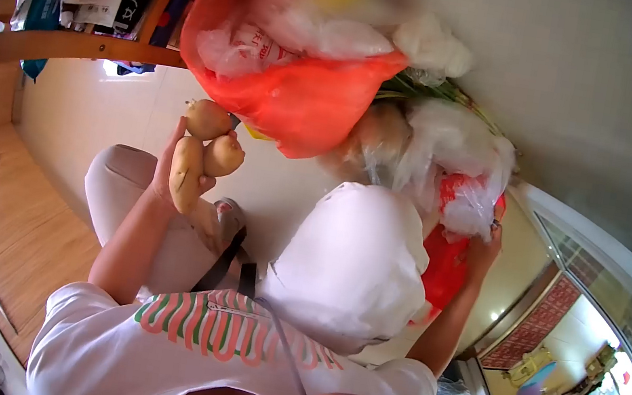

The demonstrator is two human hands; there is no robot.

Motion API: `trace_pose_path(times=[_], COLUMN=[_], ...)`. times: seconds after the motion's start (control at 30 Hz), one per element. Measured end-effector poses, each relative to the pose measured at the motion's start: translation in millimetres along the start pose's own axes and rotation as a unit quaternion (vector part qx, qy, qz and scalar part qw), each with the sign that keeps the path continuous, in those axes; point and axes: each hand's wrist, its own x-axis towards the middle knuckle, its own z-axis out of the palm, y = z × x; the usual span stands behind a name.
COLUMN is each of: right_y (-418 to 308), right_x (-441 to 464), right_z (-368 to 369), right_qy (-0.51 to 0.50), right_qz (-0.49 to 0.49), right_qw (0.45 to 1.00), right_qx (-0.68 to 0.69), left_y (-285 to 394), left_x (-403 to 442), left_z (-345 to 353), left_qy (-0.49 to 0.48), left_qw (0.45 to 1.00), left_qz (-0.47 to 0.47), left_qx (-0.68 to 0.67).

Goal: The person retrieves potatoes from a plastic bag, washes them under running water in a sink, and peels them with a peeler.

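Note:
Three potatoes (187,174) are in my left hand (173,156), its fingers wrapped around them from behind and below. My right hand (485,243) grips the edge of a red plastic bag (444,278) at the right, beside a clear plastic bag (469,214) bunched against it. Part of the right hand's fingers is hidden behind the plastic. Ahead of both hands stands a large orange-red plastic bag (288,108), open at the top, with clear bags (309,25) inside it. Between it and my right hand lie more clear bags and some green stalks (450,93).
A wooden shelf (85,46) with packets stands at the upper left. Wooden cabinets with handles (9,225) line the left side. My bent knees (358,245) are close below the bags. At the right are a door frame (603,244) and another room beyond.

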Motion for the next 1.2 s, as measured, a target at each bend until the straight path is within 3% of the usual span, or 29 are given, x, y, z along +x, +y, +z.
trace_pose_path(times=[0.07,0.1,0.13,0.2,0.33,0.43,0.47,0.57,0.67,0.77,0.83,0.97,1.07,1.2], right_y=[-103.8,-131.0,-164.8,-288.1,-421.4,-457.5,-459.5,-437.2,-449.3,-474.5,-477.8,-464.6,-412.9,-395.0], right_x=[-12.3,-10.4,-6.5,-3.2,-7.5,19.3,32.3,45.2,38.6,22.8,31.8,37.3,69.0,87.1], right_z=[-32.2,-45.8,-53.9,-50.2,25.0,120.5,168.1,219.7,200.2,134.2,120.3,142.0,204.1,234.6], right_qy=[0.051,0.087,0.148,0.216,0.301,0.225,0.246,-0.036,-0.180,-0.454,-0.285,-0.077,-0.116,-0.136], right_qz=[-0.078,-0.103,-0.194,-0.290,-0.520,-0.673,-0.671,-0.647,-0.609,-0.448,-0.529,-0.609,-0.619,-0.615], right_qw=[0.996,0.989,0.963,0.928,0.799,0.703,0.692,0.732,0.769,0.770,0.799,0.762,0.749,0.752], right_qx=[0.013,-0.057,-0.115,-0.085,-0.031,-0.049,-0.104,-0.210,-0.073,-0.007,-0.039,-0.209,-0.207,-0.193], left_y=[-1.1,0.1,1.0,2.1,5.8,7.0,5.4,4.7,2.9,6.5,4.2,4.0,7.3,8.2], left_x=[0.1,-0.1,0.0,-5.3,-16.4,-28.7,-31.5,-44.9,-51.0,-57.4,-58.5,-55.7,-56.3,-56.0], left_z=[9.3,10.3,8.2,8.6,8.1,21.1,18.1,22.8,12.5,17.3,11.5,13.9,23.7,26.0], left_qy=[-0.017,0.030,0.022,0.008,-0.035,-0.019,-0.057,-0.022,-0.035,-0.034,-0.051,-0.061,-0.064,-0.113], left_qw=[1.000,0.999,0.999,0.999,0.996,0.996,0.993,0.990,0.986,0.984,0.983,0.985,0.984,0.979], left_qz=[0.013,0.024,0.019,0.024,0.055,0.066,0.083,0.117,0.138,0.141,0.135,0.118,0.121,0.128], left_qx=[-0.012,-0.008,-0.021,-0.037,-0.054,-0.063,-0.054,-0.074,-0.082,-0.106,-0.110,-0.112,-0.116,-0.110])
